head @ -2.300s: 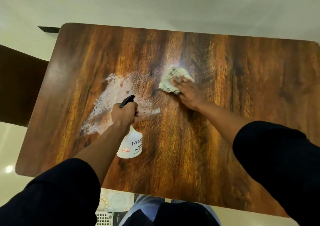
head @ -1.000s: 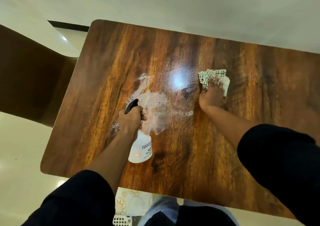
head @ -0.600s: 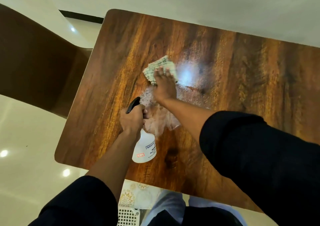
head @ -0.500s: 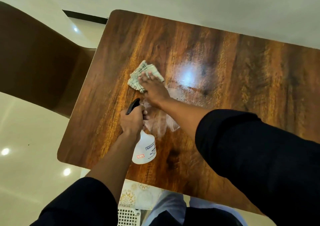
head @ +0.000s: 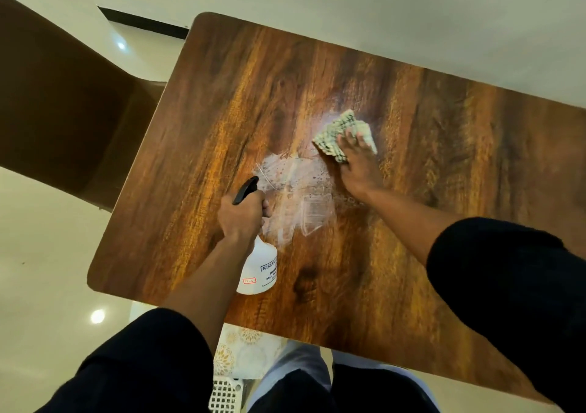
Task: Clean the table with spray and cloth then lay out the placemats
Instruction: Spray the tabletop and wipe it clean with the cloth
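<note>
While the right hand is pressed palm-down with fingers spread flat, a cloth is pinned beneath it against the table. Cloth: checked, pale green and white, crumpled, its edges showing past the fingertips. Left hand: closed around the neck of a bottle, held upright near the table's near left part. Bottle: white, printed label and small red sticker, black trigger head pointed away from the person. Between the two hands a white smear of wet streaks and droplets is seen on the wood. Table: dark, glossy wood grain, rounded corners, a bright glare patch just beside the cloth.

Around: dark sleeves on both forearms; a patterned mat and a white lattice basket are partly seen below the table's near edge, mostly hidden by the left sleeve and the tabletop. A brown chair stands at the left, touching or just beside the table's edge. Pale glossy floor all round.

Compared with half a second ago, the cloth has been swept from above the bottle hand out to the right, and the smear, then covered by the right forearm, is exposed.
</note>
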Demonstrator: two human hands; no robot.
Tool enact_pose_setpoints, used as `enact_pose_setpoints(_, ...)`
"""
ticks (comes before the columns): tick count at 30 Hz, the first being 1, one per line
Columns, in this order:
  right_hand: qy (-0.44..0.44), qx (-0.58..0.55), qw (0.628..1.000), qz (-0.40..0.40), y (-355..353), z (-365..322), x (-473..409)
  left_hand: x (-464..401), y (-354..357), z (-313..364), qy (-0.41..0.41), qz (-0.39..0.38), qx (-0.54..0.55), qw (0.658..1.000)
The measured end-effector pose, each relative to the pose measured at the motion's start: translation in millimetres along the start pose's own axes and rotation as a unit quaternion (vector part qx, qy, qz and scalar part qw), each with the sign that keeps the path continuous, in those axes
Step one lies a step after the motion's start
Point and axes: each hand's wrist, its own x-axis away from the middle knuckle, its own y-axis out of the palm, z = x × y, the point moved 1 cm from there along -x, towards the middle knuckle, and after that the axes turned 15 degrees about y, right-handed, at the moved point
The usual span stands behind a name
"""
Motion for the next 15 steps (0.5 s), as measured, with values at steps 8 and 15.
enact_pose_setpoints(8,0.242,-0.03,0.966,0.081,4.5,11.4,28.0,13.3,6.0,-14.8,-0.035,-0.012,0.032,0.999)
enact_pose_setpoints(15,0.031,-0.008,0.999,-0.003,40.1,-95.4,43.1,27.5,-27.7,-27.7,-0.023,0.0,0.032,0.999)
